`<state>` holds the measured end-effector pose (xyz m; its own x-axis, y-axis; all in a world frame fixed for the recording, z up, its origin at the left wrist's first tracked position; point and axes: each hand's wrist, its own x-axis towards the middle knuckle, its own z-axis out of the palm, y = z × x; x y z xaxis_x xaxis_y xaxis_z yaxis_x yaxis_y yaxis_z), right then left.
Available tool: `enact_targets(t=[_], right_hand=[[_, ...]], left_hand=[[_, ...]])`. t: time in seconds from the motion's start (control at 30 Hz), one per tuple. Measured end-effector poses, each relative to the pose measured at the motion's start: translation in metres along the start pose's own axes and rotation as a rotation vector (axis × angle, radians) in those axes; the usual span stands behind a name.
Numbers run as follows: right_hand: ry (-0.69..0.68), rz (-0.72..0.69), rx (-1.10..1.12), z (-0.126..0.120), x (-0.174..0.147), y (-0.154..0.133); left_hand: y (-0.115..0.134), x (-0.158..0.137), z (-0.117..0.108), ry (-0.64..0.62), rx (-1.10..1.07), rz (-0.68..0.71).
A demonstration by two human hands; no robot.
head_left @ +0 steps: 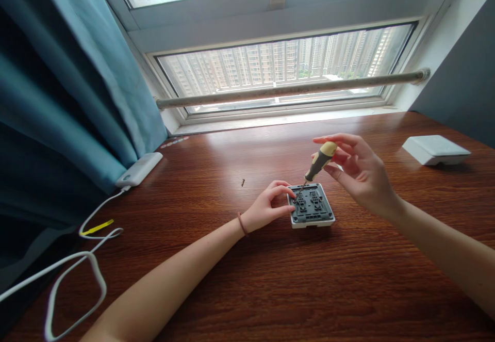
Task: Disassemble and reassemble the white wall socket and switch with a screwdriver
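A square wall switch (309, 205) with a dark grey inner plate and white base lies on the wooden table. My left hand (270, 205) grips its left edge, fingers at the upper left and thumb lower down. In my right hand (358, 169) is a screwdriver (320, 162) with a yellow and dark grey handle, held by the fingers and thumb. Its shaft slants down to the left, and the tip meets the plate's left side by my left fingers. Whether a screw sits under the tip is hard to make out. A small loose screw (243, 182) lies left of the switch.
Another white square box (436, 149) stands at the far right of the table (309, 285). On the left are a white power block (139, 169), its looping white cable (101, 275) with a yellow tag, and a blue curtain (116, 74). A window rail (286, 92) crosses behind.
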<state>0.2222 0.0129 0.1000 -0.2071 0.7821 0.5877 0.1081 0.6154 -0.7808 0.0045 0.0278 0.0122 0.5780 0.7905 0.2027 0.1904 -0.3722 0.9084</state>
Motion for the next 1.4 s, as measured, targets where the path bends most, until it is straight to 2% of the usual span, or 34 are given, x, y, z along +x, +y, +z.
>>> enact_targets(t=[0.07,0.23,0.43,0.67,0.87,1.07,1.3,1.4], right_hand=[[0.016,-0.013,-0.028,0.0,-0.002,0.002],[0.178,-0.003,-0.184,-0.001,-0.003,0.008],[0.043,0.024,0.061,0.001,0.002,0.004],[0.139,0.032,0.044,0.002,0.0,0.009],[0.018,0.077,0.16,0.001,-0.001,0.002],[-0.018,0.011,0.042,-0.003,0.0,-0.003],[0.11,-0.032,-0.142,0.002,-0.006,-0.002],[0.133,-0.034,-0.114,0.003,-0.006,-0.004]], left_hand=[[0.0,0.0,0.0,-0.001,0.002,0.001],[0.0,0.0,0.0,0.001,0.006,-0.003],[0.001,0.0,0.0,0.009,0.028,-0.002],[0.001,0.0,-0.001,-0.004,0.035,0.006],[0.002,0.0,-0.001,-0.007,0.021,-0.004],[0.002,0.0,0.0,0.004,0.034,0.005],[0.002,0.0,0.0,0.01,0.037,0.007],[0.002,0.0,0.0,0.006,0.028,0.013]])
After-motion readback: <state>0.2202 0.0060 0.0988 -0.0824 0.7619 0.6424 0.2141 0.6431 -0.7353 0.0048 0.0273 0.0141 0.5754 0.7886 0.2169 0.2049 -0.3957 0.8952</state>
